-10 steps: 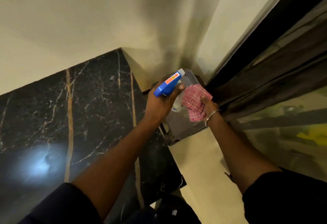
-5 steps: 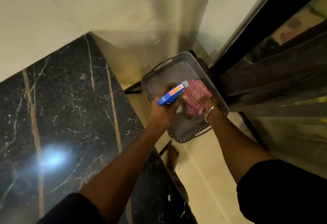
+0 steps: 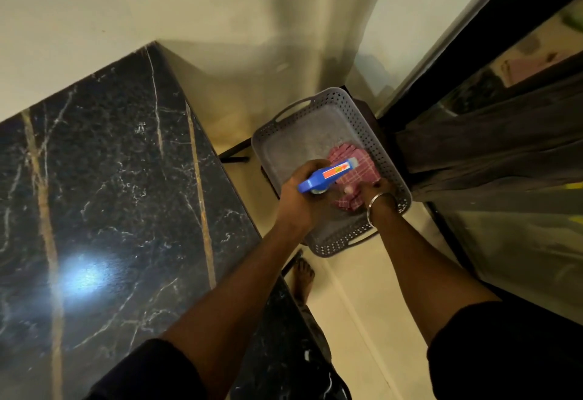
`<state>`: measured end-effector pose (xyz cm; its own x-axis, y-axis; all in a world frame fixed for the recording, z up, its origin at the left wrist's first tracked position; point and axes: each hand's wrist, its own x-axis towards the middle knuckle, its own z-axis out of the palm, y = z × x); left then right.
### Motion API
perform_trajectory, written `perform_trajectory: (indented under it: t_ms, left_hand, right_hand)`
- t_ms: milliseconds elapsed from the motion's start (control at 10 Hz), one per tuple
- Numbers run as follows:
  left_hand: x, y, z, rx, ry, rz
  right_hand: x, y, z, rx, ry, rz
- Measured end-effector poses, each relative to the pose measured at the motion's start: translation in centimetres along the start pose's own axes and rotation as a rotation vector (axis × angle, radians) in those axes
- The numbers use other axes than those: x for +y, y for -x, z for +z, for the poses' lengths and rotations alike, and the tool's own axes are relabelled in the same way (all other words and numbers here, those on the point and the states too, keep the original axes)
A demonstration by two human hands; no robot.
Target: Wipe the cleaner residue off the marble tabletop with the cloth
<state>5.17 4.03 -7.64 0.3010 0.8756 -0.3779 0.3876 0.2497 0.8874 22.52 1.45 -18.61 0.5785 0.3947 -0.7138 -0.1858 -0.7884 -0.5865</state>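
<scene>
Black gold-veined marble tabletop (image 3: 104,197) lies unwiped; beside it, the blue-headed spray bottle (image 3: 328,175) is gripped by the left hand (image 3: 299,200) and the pink checked cloth (image 3: 350,178) pinched by the right hand (image 3: 375,186) over the grey perforated plastic basket (image 3: 391,175); cleaner could dry into streaks if the cloth is left there.

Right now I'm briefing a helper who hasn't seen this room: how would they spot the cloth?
Beside the black marble tabletop, against the dark curtain, sits a grey perforated basket. The cloth is in it under the right hand, next to the blue spray bottle. It is the only pink checked fabric there.
</scene>
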Motion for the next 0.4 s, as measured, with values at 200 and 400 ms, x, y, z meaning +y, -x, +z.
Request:
perform_trajectory:
  t_ms: [200, 400]
  left_hand:
    - [1.7, 0.7, -1.1, -0.13, -0.168, -0.101]
    - [5.0, 3.4, -4.9, -0.174, -0.239, -0.111]
  right_hand:
    - [0.3, 1.8, 0.3, 0.085, 0.094, -0.017]
    - [-2.3, 7.5, -0.1, 0.193, 0.218, -0.101]
